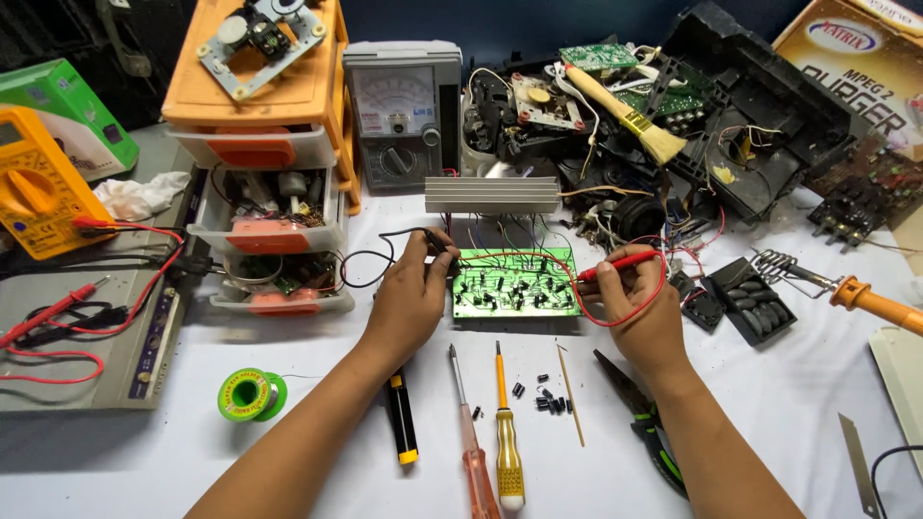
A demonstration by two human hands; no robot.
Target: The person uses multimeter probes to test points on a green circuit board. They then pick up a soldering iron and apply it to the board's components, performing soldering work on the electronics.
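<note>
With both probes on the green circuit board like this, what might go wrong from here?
1. The red probe in the right hand could slip and bridge close parts on the green circuit board.
2. The red lead loops under that hand and may snag.
3. The left hand with the black probe sits among loose wires; a tug might shift the board. Small capacitors could roll away.

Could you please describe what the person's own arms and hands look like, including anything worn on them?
Both forearms are bare as far as the bottom edge of the picture, with no sleeves showing. The left hand and the right hand wear no gloves. No watch, bracelet or ring can be made out on either wrist or on the fingers, and no markings show on the arms.
</note>
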